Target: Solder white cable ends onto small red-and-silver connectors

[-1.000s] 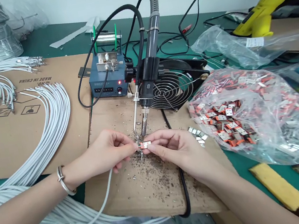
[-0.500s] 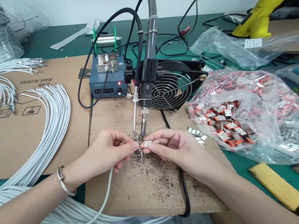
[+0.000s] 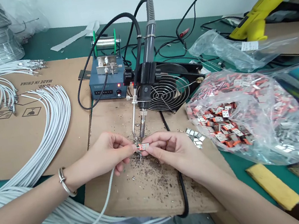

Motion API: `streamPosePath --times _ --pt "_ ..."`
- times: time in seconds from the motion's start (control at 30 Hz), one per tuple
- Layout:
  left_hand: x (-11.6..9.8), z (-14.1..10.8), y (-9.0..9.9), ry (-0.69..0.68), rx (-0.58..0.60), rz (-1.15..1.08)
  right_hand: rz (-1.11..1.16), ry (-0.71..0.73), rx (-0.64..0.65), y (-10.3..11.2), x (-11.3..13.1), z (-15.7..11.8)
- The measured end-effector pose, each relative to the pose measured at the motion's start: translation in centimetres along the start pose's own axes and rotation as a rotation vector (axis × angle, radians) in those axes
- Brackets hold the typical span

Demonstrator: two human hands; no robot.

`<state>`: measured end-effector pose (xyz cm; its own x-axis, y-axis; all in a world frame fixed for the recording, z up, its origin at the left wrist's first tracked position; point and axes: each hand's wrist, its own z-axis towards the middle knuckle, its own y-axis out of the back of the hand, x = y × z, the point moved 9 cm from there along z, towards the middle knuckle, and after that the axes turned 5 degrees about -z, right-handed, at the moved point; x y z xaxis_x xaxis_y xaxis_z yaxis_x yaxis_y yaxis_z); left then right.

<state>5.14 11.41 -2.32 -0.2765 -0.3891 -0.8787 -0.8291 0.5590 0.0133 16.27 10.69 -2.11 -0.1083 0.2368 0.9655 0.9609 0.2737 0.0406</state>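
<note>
Between my fingertips sits a small USB connector (image 3: 145, 146) with a silver shell and an orange-red insert. My right hand (image 3: 172, 148) pinches its shell from the right. My left hand (image 3: 113, 152) grips the end of a white cable (image 3: 109, 191) at the connector's left side; the cable hangs down from under my fingers. Just above the connector is the tip of a clamped soldering iron (image 3: 143, 122), with a thin metal solder guide tube (image 3: 135, 118) beside it. Whether the tip touches the connector I cannot tell.
Behind stands a blue solder feeder (image 3: 107, 84) with a solder spool (image 3: 105, 43). A round fan (image 3: 165, 92) is beside the iron. Bagged connectors (image 3: 226, 126), metal shells (image 3: 195, 136) and a yellow sponge (image 3: 273, 186) lie right; bundled white cables (image 3: 56, 120) lie left on cardboard (image 3: 14, 146).
Both hands and the connector have shifted very slightly left and down in view, while the whole scene also shifts a little. The grip on cable and connector stays the same.
</note>
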Motion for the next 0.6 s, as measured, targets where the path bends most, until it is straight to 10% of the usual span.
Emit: streamPosePath --times 0.37,0.6 --pt "1.7 -4.7 -3.9 -0.045 0.091 0.041 -0.486 0.271 0.221 -0.2 3.2 -5.5" --pt "0.9 -9.3 -7.4 -0.433 0.104 0.592 -0.59 0.353 0.158 2.7 1.5 -9.4"
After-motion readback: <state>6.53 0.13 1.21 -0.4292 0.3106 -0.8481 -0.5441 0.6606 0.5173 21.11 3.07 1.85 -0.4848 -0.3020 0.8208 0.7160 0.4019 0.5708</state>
